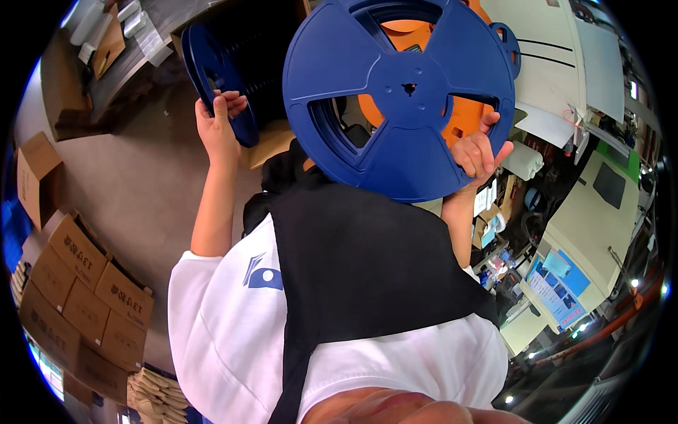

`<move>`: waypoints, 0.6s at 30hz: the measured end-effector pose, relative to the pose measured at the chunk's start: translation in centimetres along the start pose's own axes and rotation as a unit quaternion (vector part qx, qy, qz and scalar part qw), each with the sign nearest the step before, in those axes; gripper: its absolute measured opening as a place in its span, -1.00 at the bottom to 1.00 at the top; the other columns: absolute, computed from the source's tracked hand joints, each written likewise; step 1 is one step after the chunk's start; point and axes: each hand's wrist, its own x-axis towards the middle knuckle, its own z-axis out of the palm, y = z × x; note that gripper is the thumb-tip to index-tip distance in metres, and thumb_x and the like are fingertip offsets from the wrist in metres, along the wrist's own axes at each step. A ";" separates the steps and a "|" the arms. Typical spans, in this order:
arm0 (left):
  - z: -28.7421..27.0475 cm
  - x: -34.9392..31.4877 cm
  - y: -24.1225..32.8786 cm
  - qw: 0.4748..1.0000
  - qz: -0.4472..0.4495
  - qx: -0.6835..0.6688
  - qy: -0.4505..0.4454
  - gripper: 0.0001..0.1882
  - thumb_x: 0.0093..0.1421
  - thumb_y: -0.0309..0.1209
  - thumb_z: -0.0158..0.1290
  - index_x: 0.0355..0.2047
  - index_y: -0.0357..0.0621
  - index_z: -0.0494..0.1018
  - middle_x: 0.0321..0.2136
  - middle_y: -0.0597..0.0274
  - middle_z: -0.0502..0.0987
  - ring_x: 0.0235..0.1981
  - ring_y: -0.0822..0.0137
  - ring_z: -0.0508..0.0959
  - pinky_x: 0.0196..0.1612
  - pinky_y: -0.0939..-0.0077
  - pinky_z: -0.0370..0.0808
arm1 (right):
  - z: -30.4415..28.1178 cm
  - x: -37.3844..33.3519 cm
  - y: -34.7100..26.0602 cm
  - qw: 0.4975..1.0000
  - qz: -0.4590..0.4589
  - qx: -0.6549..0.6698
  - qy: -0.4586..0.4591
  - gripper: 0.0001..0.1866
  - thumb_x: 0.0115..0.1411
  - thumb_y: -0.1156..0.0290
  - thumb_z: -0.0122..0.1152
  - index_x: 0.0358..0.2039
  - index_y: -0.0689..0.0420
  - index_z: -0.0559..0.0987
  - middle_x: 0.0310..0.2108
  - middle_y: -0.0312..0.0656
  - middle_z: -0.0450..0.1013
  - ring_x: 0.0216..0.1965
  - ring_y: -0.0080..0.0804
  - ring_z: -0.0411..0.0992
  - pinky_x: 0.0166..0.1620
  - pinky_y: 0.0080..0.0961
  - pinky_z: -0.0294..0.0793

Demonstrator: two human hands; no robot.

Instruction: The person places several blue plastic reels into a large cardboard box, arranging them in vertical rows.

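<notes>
My left hand [220,131] grips a blue plastic reel [200,67] that is seen nearly edge-on, its fingers reaching in at the lower part. A large blue reel [381,159] faces me in front of my chest, with a small hub hole and wide window openings. My right hand [479,152] is closed on this reel's lower right rim, one fingertip raised along the window. Further blue rims show through the left window, so more than one reel may be stacked there. Orange plastic parts [480,10] show behind and through the openings.
A dark-inside cardboard box [258,63] stands open beside the left reel. Stacked cartons [85,311] fill the lower left, near another carton [39,177]. A grey table [141,56] lies at upper left. Pale machine housings [593,226] stand at right.
</notes>
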 end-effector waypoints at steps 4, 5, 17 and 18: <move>-3.6 2.4 -3.1 0.994 -0.054 -0.001 0.099 -0.73 0.27 -0.28 -0.10 -0.26 -0.26 0.20 -0.41 0.04 0.48 -0.40 0.29 0.54 -0.30 0.49 0.52 | -0.1 -0.2 0.1 0.998 0.006 -0.030 0.059 -0.38 0.22 0.15 0.03 0.16 0.24 0.11 -0.72 -0.30 0.23 -0.82 -0.71 0.09 -0.76 -0.80 0.03; -3.9 3.1 -4.1 0.991 -0.064 0.020 0.112 -0.73 0.27 -0.28 -0.09 -0.26 -0.27 0.20 -0.42 0.05 0.48 -0.42 0.30 0.54 -0.32 0.50 0.53 | 0.4 -0.3 -0.1 0.997 0.012 -0.036 0.069 -0.36 0.22 0.13 0.02 0.17 0.24 0.10 -0.70 -0.30 0.22 -0.81 -0.71 0.11 -0.74 -0.80 0.04; -6.4 8.7 -9.6 0.979 -0.065 0.122 0.148 -0.72 0.25 -0.27 -0.08 -0.26 -0.29 0.23 -0.45 0.13 0.49 -0.52 0.40 0.53 -0.45 0.62 0.50 | -0.6 -1.3 -0.3 0.978 -0.002 -0.118 0.171 -0.34 0.21 0.15 0.05 0.18 0.23 0.07 -0.68 -0.33 0.21 -0.78 -0.71 0.12 -0.70 -0.78 0.11; -6.6 9.3 -9.9 0.981 -0.068 0.111 0.145 -0.71 0.27 -0.26 -0.11 -0.26 -0.29 0.24 -0.44 0.12 0.49 -0.51 0.39 0.53 -0.44 0.61 0.50 | -0.6 -1.5 -0.2 0.975 -0.011 -0.125 0.182 -0.34 0.21 0.15 0.05 0.18 0.23 0.07 -0.68 -0.33 0.21 -0.78 -0.71 0.12 -0.70 -0.79 0.11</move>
